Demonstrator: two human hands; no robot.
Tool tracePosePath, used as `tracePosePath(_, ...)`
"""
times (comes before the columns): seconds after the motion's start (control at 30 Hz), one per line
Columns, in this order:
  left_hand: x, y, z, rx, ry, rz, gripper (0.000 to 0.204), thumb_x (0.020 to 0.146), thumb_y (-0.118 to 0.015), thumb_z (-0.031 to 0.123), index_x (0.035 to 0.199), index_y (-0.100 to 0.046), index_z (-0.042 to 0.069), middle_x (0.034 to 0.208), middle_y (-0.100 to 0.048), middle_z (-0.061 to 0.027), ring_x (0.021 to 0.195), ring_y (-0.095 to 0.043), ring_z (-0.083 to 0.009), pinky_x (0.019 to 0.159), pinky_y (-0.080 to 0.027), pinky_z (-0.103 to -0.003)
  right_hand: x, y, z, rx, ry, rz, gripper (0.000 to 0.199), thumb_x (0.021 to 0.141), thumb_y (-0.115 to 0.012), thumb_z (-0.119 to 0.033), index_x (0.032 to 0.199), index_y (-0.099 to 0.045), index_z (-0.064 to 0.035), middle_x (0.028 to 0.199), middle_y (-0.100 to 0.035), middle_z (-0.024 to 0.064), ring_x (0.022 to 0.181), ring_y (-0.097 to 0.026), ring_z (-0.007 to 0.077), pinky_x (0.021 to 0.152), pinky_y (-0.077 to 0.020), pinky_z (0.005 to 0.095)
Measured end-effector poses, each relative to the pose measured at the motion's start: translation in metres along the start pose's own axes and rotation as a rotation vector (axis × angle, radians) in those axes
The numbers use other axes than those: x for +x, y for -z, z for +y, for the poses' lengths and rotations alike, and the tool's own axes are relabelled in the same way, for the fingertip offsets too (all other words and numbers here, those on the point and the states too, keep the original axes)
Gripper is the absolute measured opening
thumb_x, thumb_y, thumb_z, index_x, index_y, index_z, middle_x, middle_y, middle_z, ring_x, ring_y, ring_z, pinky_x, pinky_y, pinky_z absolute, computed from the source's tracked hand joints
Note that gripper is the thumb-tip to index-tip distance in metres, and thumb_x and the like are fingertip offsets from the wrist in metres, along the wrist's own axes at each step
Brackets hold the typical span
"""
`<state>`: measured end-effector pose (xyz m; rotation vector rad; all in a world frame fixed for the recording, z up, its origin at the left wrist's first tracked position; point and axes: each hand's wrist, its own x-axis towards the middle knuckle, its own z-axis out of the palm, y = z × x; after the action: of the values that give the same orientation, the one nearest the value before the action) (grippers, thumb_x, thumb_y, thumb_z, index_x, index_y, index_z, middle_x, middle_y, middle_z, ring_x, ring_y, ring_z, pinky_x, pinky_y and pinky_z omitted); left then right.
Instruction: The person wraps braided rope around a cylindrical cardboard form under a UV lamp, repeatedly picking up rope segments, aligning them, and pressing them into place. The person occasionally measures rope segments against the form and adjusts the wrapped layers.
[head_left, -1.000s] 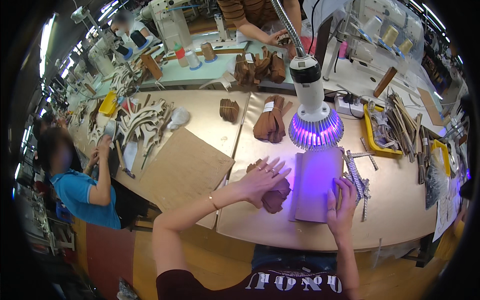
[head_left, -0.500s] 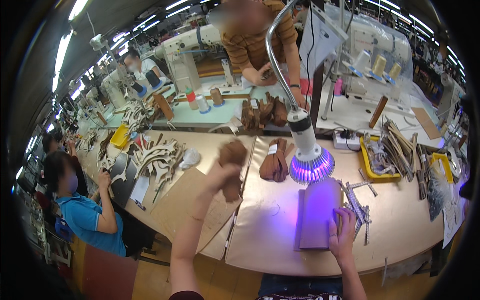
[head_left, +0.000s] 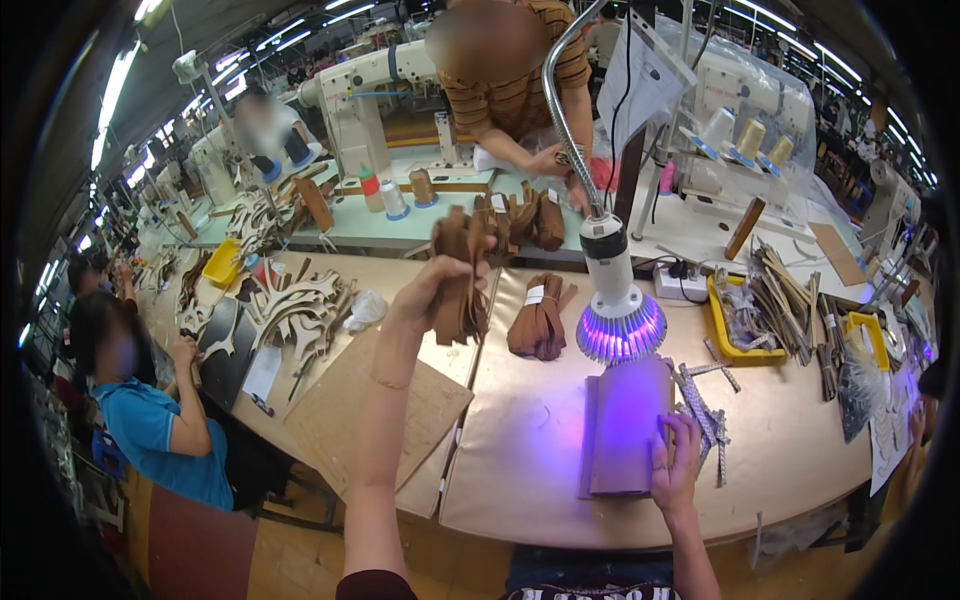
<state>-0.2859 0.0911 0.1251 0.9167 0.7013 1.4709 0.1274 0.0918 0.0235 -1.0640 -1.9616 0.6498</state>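
My left hand [head_left: 436,292] is closed round a bundle of brown leather strips [head_left: 461,310], held up over the bench left of centre. The strips hang from it in a loose bunch. My right hand [head_left: 676,458] rests on the right edge of a small stack of flat brown panels [head_left: 612,465], fingers apart and slightly bent. Purple light falls on the stack from a lamp [head_left: 622,325] on a bendable metal neck. Another banded bundle of brown strips [head_left: 538,325] lies beyond the stack, to its left.
Patterned strips [head_left: 705,410] lie right of the stack; a yellow tray [head_left: 748,345] stands behind them. A brown sheet [head_left: 385,420] and pale cut pieces [head_left: 300,315] lie leftward. A co-worker [head_left: 520,90] stands across the bench; another in blue [head_left: 170,430] works at left.
My left hand has raised the brown strip bundle slightly and moved it away from me; the strips now hang more separately. My right hand stays on the panels. The co-worker opposite has shifted their hands.
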Motion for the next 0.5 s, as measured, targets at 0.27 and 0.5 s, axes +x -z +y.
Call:
tracePosePath(0.27,-0.019,-0.024,-0.11,1.191,0.429,-0.453,0.076,0.065,-0.08,0.031,0.129,-0.05,0.003,0.117,-0.062,-0.0186,0.108,-0.061,-0.0309,0.096,-0.047,-0.038,-0.002,-0.001,0.003,0.004,-0.017,0.01,0.032,0.091,-0.058,-0.019,0.117,-0.057,-0.0003,0.118,-0.051,0.0206,0.112,-0.05,0.037,0.099,-0.0396,0.0426)
tracePosePath(0.5,-0.046,-0.057,-0.163,1.837,0.462,-0.41,0.115,0.055,-0.085,0.048,0.148,-0.029,0.009,0.133,-0.05,-0.0258,0.129,-0.045,-0.0392,0.109,-0.023,-0.061,-0.005,-0.002,0.006,-0.022,-0.02,0.023,0.034,0.091,-0.059,-0.022,0.119,-0.058,-0.0029,0.122,-0.05,0.0196,0.113,-0.051,0.0368,0.098,-0.0416,0.0432)
